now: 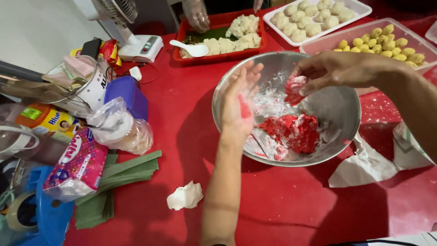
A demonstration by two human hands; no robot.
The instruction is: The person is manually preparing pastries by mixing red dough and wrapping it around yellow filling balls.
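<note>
One pink patterned packet (77, 166) lies left of bowl (337, 150).

A gloved hand (196, 14) at the red tray (218, 22) is cropped by the top edge.

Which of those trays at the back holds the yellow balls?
The clear plastic tray at far right, just behind the right hand. The white tray holds pale balls, and the red tray holds white crumbly clumps on a green leaf.
</note>
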